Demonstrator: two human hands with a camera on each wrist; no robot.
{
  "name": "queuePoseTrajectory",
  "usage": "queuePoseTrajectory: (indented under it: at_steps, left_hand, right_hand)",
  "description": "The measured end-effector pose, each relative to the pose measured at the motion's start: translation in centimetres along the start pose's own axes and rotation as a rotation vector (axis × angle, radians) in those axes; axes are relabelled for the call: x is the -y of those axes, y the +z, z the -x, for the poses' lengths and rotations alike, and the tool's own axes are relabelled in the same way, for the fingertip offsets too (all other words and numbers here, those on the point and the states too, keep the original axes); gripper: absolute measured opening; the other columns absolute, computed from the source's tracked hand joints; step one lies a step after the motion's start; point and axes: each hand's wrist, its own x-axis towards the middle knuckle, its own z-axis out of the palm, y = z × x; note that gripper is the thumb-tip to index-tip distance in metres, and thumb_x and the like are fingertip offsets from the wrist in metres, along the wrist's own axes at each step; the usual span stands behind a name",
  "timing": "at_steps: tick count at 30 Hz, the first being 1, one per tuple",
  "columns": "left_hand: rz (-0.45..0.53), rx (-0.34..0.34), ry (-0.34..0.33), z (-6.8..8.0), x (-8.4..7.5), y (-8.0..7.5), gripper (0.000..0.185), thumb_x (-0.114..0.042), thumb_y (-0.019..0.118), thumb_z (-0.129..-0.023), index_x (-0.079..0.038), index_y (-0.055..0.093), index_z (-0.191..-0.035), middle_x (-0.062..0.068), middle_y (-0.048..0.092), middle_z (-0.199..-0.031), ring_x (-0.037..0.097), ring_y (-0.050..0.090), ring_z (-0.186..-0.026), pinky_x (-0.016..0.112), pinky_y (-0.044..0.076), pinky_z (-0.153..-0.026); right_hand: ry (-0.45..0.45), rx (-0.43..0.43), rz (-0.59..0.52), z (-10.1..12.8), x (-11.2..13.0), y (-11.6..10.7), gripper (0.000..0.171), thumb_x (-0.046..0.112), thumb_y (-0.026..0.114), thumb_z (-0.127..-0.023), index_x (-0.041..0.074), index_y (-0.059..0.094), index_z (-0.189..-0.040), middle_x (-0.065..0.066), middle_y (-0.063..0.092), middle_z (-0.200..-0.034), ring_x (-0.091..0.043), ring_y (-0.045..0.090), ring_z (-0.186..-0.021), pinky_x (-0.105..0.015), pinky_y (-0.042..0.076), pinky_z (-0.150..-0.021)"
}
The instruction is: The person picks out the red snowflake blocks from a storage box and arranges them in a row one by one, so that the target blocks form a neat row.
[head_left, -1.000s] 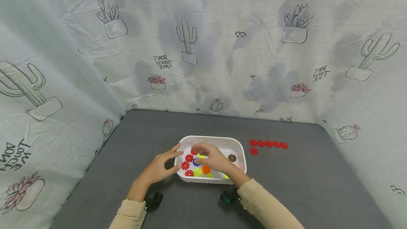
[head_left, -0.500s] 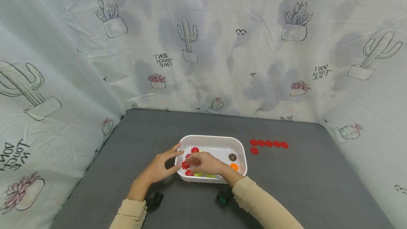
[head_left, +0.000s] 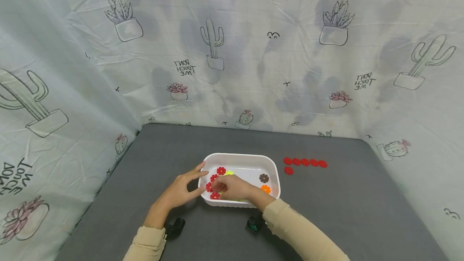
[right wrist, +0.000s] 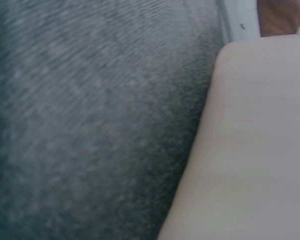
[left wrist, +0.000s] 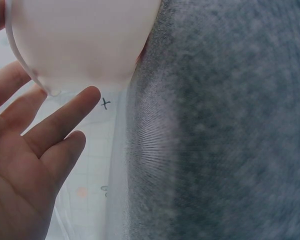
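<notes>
A white plastic tray on the grey table holds several small notched discs: red discs at its left end, a brown disc and an orange disc at its right. Yellow shows partly under my right hand, which reaches into the tray with bent fingers among the discs. Whether a disc is between its fingertips is hidden. My left hand holds the tray's left end, thumb near the front corner and forefinger near the back one; in the left wrist view two fingers stand loose beside the tray wall.
Right of the tray, several red discs lie in a row on the table, with a single red disc in front of its left end. A cactus-print curtain closes off the back and sides.
My right hand has moved left and slightly toward me inside the tray, uncovering the orange disc, and its fingers have drawn closer together. My left hand has stayed at the tray's left end.
</notes>
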Motion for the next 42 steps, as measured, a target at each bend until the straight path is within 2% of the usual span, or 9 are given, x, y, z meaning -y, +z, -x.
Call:
queuePoseTrajectory:
  at_steps: [9,13,18,31,42]
  left_hand:
    - [0.005,0.018,-0.027,0.0,-0.3,-0.1,0.048,-0.03,0.063,-0.082,-0.015,0.053,-0.126,0.001,0.033,-0.144,0.02,0.04,-0.126,0.048,0.04,-0.095]
    - [0.013,0.018,-0.044,0.1,-0.4,-0.1,0.048,-0.029,0.064,-0.081,-0.016,0.053,-0.126,-0.001,0.032,-0.144,0.02,0.039,-0.127,0.049,0.039,-0.096]
    - [0.002,0.01,-0.034,0.1,-0.2,0.0,0.048,-0.028,0.064,-0.081,-0.016,0.053,-0.126,-0.002,0.033,-0.144,0.02,0.041,-0.126,0.048,0.04,-0.095]
    - [0.009,0.008,-0.054,0.0,-0.3,0.1,0.048,-0.029,0.064,-0.081,-0.015,0.053,-0.126,-0.003,0.033,-0.144,0.021,0.041,-0.125,0.049,0.039,-0.095]
    - [0.02,0.004,-0.053,0.2,-0.3,0.2,0.049,-0.029,0.064,-0.081,-0.016,0.053,-0.126,-0.003,0.032,-0.144,0.02,0.041,-0.125,0.05,0.039,-0.095]
  right_hand:
    - [-0.023,0.006,0.147,-0.7,0.1,0.3,0.028,0.02,0.071,-0.076,0.019,0.063,-0.102,0.013,0.062,-0.093,-0.001,0.052,-0.08,-0.016,0.046,-0.078]
    - [-0.045,0.015,0.227,-1.1,0.4,0.4,0.022,0.019,0.07,-0.076,0.018,0.064,-0.097,0.012,0.061,-0.086,-0.001,0.051,-0.076,-0.014,0.046,-0.074]
    - [-0.077,0.028,0.283,-1.5,0.5,0.5,0.021,0.017,0.07,-0.076,0.017,0.065,-0.096,0.011,0.062,-0.083,-0.001,0.051,-0.073,-0.011,0.045,-0.073]
    - [-0.153,0.015,0.299,-1.5,0.6,0.5,0.02,0.017,0.069,-0.078,0.015,0.066,-0.098,0.01,0.064,-0.083,0.0,0.053,-0.072,-0.008,0.044,-0.07]
    - [-0.157,0.022,0.273,-1.4,0.5,0.4,0.021,0.019,0.07,-0.077,0.018,0.067,-0.098,0.014,0.064,-0.085,0.003,0.052,-0.074,-0.01,0.045,-0.073]
